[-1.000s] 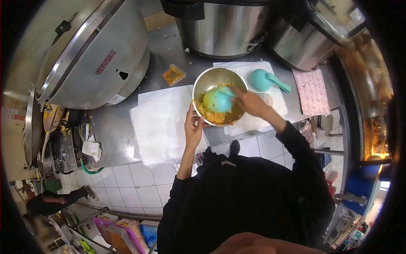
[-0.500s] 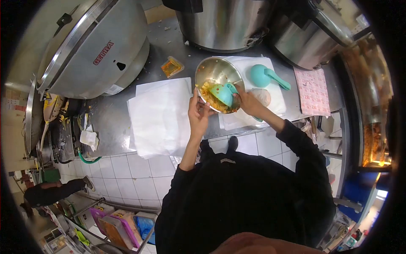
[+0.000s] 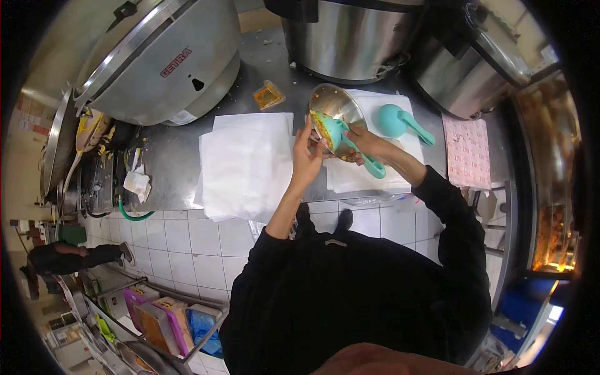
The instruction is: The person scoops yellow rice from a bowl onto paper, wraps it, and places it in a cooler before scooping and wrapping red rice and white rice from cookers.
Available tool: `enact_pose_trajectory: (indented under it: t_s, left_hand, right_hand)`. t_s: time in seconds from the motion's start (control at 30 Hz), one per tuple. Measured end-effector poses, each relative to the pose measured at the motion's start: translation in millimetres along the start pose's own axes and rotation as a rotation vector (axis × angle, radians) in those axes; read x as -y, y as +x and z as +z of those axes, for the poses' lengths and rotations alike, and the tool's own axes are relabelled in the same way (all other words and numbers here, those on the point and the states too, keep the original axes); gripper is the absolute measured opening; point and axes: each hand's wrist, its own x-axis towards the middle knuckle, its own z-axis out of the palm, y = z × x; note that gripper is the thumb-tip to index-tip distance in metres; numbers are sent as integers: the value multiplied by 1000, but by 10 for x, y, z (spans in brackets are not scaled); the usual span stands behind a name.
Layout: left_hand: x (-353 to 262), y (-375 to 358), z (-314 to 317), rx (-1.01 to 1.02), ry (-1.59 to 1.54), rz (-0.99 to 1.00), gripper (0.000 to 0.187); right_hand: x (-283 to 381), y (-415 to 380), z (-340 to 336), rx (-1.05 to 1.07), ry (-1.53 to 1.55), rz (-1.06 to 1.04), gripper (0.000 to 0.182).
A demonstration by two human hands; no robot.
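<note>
My left hand [image 3: 306,156] grips a steel mixing bowl [image 3: 344,100] by its left rim, tilted. Yellow chopped food with red bits [image 3: 320,125] lies against the bowl's left wall. My right hand [image 3: 371,145] is closed on a turquoise scoop [image 3: 374,167]; its cup is inside the bowl against the food, and its handle points down to the right. A second turquoise scoop [image 3: 392,120] rests cup-up on white paper sheets [image 3: 350,181] just right of the bowl. My right hand covers most of the pale mound on those sheets.
A stack of white sheets [image 3: 247,165] lies to the left, near a small clear tub of orange sauce [image 3: 269,95]. Large steel cookers [image 3: 350,44] stand along the back. Pink printed paper [image 3: 467,150] lies at right. Another person [image 3: 75,256] stands far left.
The bowl has tipped further, and the scoop has turned so its handle now shows below my right hand. The whole view has shifted slightly, moving the counter items rightward.
</note>
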Motion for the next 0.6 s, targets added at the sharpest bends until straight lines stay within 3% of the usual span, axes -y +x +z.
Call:
enact_pose_trajectory:
  t_s: [0.27, 0.43, 0.53, 0.6]
  left_hand:
    - [122, 117, 30, 32, 147, 74, 60]
    - [-51, 16, 9, -40, -28, -55, 59]
    - [73, -51, -175, -112, -78, -50, 56]
    - [165, -116, -291, -142, -110, -61, 55]
  right_hand:
    - [7, 161, -378, 257, 505, 173, 22]
    - [-125, 347, -488, 424, 734, 263, 28]
    - [-100, 288, -472, 387, 898, 337, 24]
    - [-99, 250, -495, 360, 888, 278, 25]
